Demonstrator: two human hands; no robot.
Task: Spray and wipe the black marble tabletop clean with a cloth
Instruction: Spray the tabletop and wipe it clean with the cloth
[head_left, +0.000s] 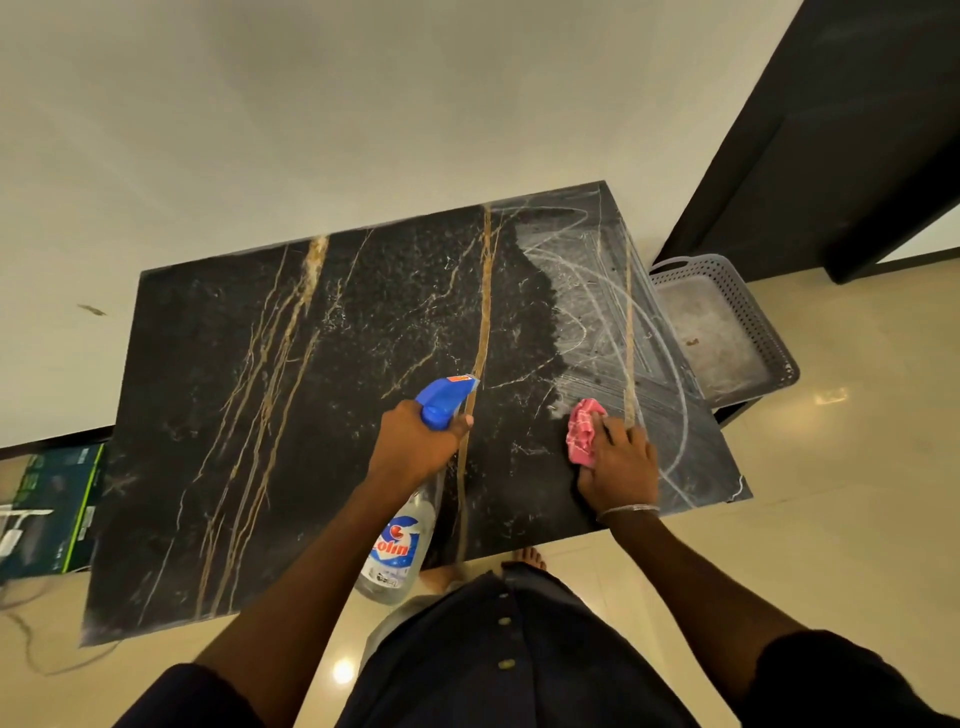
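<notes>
The black marble tabletop (291, 395) with gold veins fills the middle of the view. Its right end shows pale wet streaks and arcs. My left hand (415, 444) grips the neck of a clear spray bottle (400, 545) with a blue trigger head, held above the table's near edge with the nozzle pointing away from me. My right hand (621, 462) presses a crumpled pink cloth (584, 431) flat on the marble near the right front corner, fingers spread over it.
A grey perforated plastic basket (748, 322) stands on the floor just past the table's right end. A dark door frame (831, 130) rises at the far right. A green box (52, 509) and a cable lie on the floor to the left. My bare feet are under the near edge.
</notes>
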